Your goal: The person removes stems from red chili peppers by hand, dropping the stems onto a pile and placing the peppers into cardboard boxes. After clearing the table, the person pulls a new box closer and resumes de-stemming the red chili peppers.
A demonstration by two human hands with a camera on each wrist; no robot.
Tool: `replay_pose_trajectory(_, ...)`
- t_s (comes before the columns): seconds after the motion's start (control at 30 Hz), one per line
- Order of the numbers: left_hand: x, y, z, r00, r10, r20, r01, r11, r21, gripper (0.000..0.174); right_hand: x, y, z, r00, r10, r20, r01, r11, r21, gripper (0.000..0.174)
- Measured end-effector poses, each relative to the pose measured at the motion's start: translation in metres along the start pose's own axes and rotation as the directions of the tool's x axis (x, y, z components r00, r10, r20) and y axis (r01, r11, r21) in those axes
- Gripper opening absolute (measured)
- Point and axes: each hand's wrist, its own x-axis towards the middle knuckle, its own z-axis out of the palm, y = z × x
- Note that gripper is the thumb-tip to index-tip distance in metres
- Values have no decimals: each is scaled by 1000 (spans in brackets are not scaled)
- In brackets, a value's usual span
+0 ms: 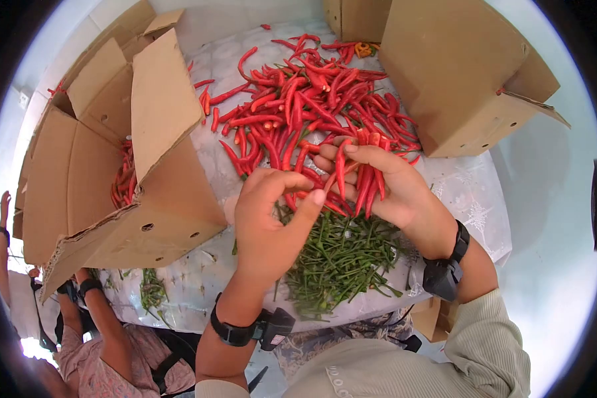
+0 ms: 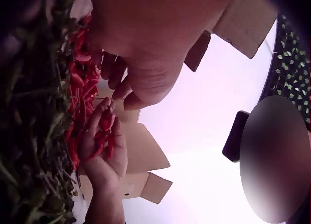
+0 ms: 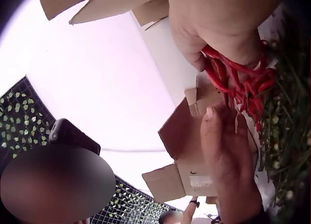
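Note:
My right hand [image 1: 408,192] holds several red chili peppers [image 1: 366,189] across its palm and fingers, with the thumb on top of one. My left hand [image 1: 265,219] is close beside them, its thumb and forefinger loosely bent and their tips near the held peppers' ends. In the left wrist view, no pepper shows between the left fingers [image 2: 130,101]. Beyond both hands spreads a large pile of red chilies [image 1: 298,99]. Below them on the covered table [image 1: 474,186] lies a heap of cut green stems [image 1: 338,265].
A cardboard box [image 1: 159,205] with raised flaps stands at left, red chilies [image 1: 123,179] inside. Another box [image 1: 444,79] stands at back right. A small stem heap [image 1: 152,290] lies at lower left, near another person's arm [image 1: 106,318]. An orange pepper [image 1: 363,49] lies at the back.

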Motion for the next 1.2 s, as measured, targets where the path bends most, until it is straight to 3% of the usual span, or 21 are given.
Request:
replay_pose_trajectory(0.13, -2, -4, 5, 998, 67, 15, -68, 995, 74, 18, -6, 5, 6, 999, -5, 42, 11, 990, -144, 25)
replay_pose_trajectory(0.2, -3, -8, 2, 999, 23, 30, -25, 996, 80, 20, -7, 3, 14, 996, -15, 84, 23, 996, -85, 12)
replay_pose_trajectory(0.33, -3, -7, 6, 998, 57, 0, -56, 994, 91, 20, -5, 8, 18, 983, -97, 158, 87, 994, 67, 4)
replay_pose_trajectory(0.43, -3, -6, 7, 997, 67, 43, -72, 990, 124, 21, -3, 4, 12, 980, -185, 76, 185, 983, -2, 6)
replay_pose_trajectory(0.63, -7, 3, 6, 969, 99, 224, -176, 918, 354, 19, -8, -16, 12, 959, -254, -122, 262, 964, 52, 11)
replay_pose_trajectory(0.73, -8, -4, 10, 975, 83, 205, -153, 923, 353, 18, -9, -19, 4, 949, -283, -141, 270, 957, -106, 13)
replay_pose_trajectory(0.83, -7, -3, 5, 979, 101, 179, -159, 923, 351, 16, -5, -29, -14, 941, -337, -31, 316, 906, -282, 14)
replay_pose_trajectory(0.9, -3, 5, -3, 978, 176, 116, -204, 925, 320, 15, -4, -33, -9, 913, -371, -167, 184, 742, -645, 12)
replay_pose_trajectory(0.93, -2, 8, -8, 967, 253, 15, -245, 917, 316, 15, -4, -34, -4, 886, -405, -225, 85, 620, -780, 12)
replay_pose_trajectory(1.0, -6, 17, -18, 900, 396, -182, -325, 888, 325, 15, 3, -22, -18, 854, -518, 49, 135, 130, -982, 14)
replay_pose_trajectory(1.03, -9, 24, -23, 857, 461, -232, -332, 836, 436, 15, 4, -17, -19, 827, -527, 197, 146, -137, -980, 16)
replay_pose_trajectory(1.07, -16, 31, -29, 802, 530, -275, -327, 775, 540, 16, 2, -13, -16, 845, -504, 181, 35, -284, -958, 24)
replay_pose_trajectory(1.1, -21, 40, -34, 740, 596, -312, -303, 709, 636, 16, 0, -10, -15, 849, -484, 212, 49, -327, -944, 25)
replay_pose_trajectory(1.17, -29, 75, -56, 639, 737, -219, -232, 456, 859, 15, 0, -2, -16, 860, -435, 267, 74, -411, -909, 28)
replay_pose_trajectory(1.2, -24, 86, -70, 583, 789, -195, -174, 355, 919, 17, 0, -4, -10, 899, -387, 203, 10, -445, -895, 28)
